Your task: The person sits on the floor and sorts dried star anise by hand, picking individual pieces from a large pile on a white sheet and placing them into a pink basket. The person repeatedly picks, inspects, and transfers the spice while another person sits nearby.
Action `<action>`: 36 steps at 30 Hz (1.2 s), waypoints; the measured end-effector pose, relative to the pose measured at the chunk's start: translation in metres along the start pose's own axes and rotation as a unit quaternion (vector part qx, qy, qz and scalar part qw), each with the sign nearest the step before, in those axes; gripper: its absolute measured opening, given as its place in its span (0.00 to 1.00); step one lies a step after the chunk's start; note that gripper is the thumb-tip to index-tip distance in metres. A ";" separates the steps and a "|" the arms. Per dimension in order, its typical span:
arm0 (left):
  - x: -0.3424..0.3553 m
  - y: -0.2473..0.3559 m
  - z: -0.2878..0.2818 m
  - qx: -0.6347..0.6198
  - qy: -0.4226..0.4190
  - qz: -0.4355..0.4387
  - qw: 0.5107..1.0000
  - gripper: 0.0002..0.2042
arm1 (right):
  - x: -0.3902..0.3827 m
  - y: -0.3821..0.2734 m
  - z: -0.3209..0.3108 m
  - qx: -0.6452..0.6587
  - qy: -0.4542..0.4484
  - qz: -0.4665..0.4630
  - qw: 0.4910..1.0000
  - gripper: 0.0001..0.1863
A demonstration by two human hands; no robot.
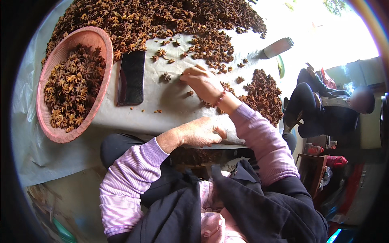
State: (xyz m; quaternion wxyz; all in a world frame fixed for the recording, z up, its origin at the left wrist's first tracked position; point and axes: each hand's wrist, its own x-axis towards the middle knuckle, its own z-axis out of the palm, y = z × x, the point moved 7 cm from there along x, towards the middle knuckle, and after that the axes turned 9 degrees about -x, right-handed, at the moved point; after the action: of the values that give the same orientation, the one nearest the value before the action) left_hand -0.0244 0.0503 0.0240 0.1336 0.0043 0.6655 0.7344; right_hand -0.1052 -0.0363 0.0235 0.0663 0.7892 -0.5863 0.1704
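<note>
A large heap of brown star anise (162, 16) covers the far part of a table spread with a pale sheet (170, 97). My right hand (200, 83) reaches out over the sheet, fingers pinched near loose star anise pods (165, 76); I cannot tell if it holds one. My left hand (200, 131) rests at the table's near edge, fingers curled, thumb tucked. A pink woven basket (48, 121) at the left is filled with star anise. A smaller pile of star anise (263, 93) lies to the right of my right hand.
A black phone (131, 77) lies face up between the basket and my right hand. A pale cylindrical bottle (277, 47) lies at the far right of the table. Another person (324, 105) in dark clothes sits to the right, beyond the table.
</note>
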 end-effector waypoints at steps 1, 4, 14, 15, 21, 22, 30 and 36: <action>0.000 -0.002 -0.002 0.031 0.002 0.023 0.999 0.13 | -0.009 -0.003 -0.011 0.004 0.015 0.020 1.000 0.09; 0.001 0.000 0.001 0.084 0.016 0.047 0.995 0.11 | -0.026 0.031 -0.024 0.097 0.093 0.162 0.978 0.07; 0.003 -0.005 -0.005 0.099 0.063 0.050 0.992 0.10 | -0.040 0.079 0.009 0.084 -0.087 0.277 0.953 0.10; 0.002 -0.007 -0.009 0.097 0.082 0.050 0.991 0.10 | -0.026 0.053 -0.010 0.018 -0.136 0.250 0.958 0.14; -0.022 0.007 -0.067 0.238 0.386 0.066 0.889 0.08 | -0.022 0.029 0.000 0.090 -0.080 0.237 0.964 0.17; -0.034 0.009 -0.083 0.254 0.450 0.040 0.855 0.08 | -0.030 0.028 -0.008 0.044 -0.115 0.250 0.960 0.16; -0.068 -0.007 -0.159 0.404 0.589 0.037 0.698 0.08 | -0.023 -0.006 -0.025 0.036 -0.004 0.169 0.985 0.17; -0.061 0.006 -0.129 0.153 0.545 0.138 0.813 0.06 | -0.066 0.005 -0.050 0.246 0.064 0.292 0.922 0.16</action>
State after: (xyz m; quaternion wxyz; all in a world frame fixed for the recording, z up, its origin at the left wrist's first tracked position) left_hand 0.0099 -0.0890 0.0252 -0.3557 -0.2845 0.7257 0.5156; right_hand -0.1360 0.0367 0.0471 -0.1451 0.5614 -0.7251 0.3714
